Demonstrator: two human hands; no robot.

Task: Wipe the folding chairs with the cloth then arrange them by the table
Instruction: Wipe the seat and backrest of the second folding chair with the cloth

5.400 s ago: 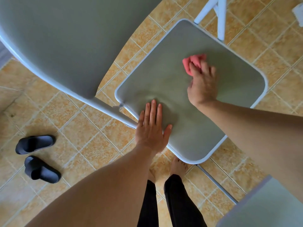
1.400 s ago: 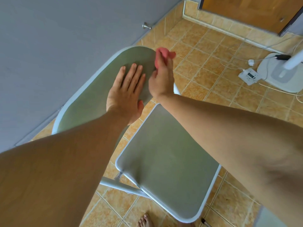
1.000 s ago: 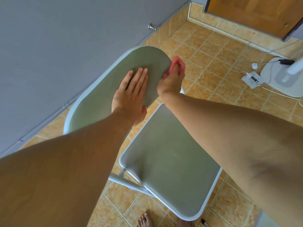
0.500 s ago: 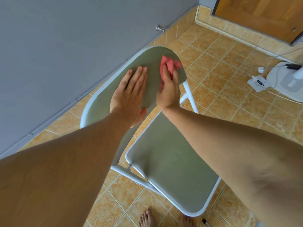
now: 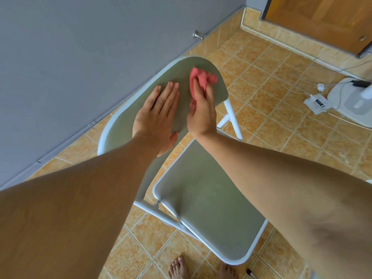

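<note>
Seconds ago the cloth [image 5: 202, 77] was working the seat [image 5: 211, 208]. It has since climbed to the backrest [image 5: 120, 127] and, within the last second, come in from the 3 o'clock rim onto the face near the top. I judge the seat done, the back in hand, arranging not begun. The right hand [image 5: 202, 113] has its grip clamped on the cloth. The left hand [image 5: 159, 115] lies flat beside it, grip apart, steadying the chair [image 5: 231, 115]. The backrest's long axis runs 7 to 1 o'clock along the wall [image 5: 80, 57], and the seat juts toward 5 o'clock.
</note>
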